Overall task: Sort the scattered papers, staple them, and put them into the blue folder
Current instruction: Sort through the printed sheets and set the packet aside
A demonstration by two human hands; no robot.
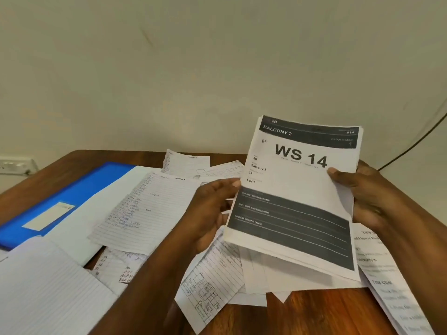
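Head view
Held stack: a stack of printed sheets (300,197) was held upright, lifted clear of the bench, right of centre in the frame; its top sheet was printed "BALCONY 2" and "WS 14", with dark bands at top and bottom.
Left hand: the left hand (212,209) was seen gripping the stack's left edge, thumb on the front and the fingers hidden behind the paper.
Right hand: the right hand (362,197) was seen gripping the stack's right edge, thumb laid on the front near "14".
Blue folder: the blue folder (60,197) was lying flat at the left of the frame, bearing a pale label and partly covered by white sheets.
Scattered papers: lined handwritten pages (150,209) were spread across the middle; a sheet with sketched boxes (208,281) lay at the lower centre, under the left forearm's side; a printed page (391,281) lay at the lower right.
Bench: the brown wooden bench (314,315) was visible beneath the papers.
Wall: a pale wall (217,56) filled the upper frame, with a socket strip (14,165) at the far left and a dark cable (416,141) at the right.
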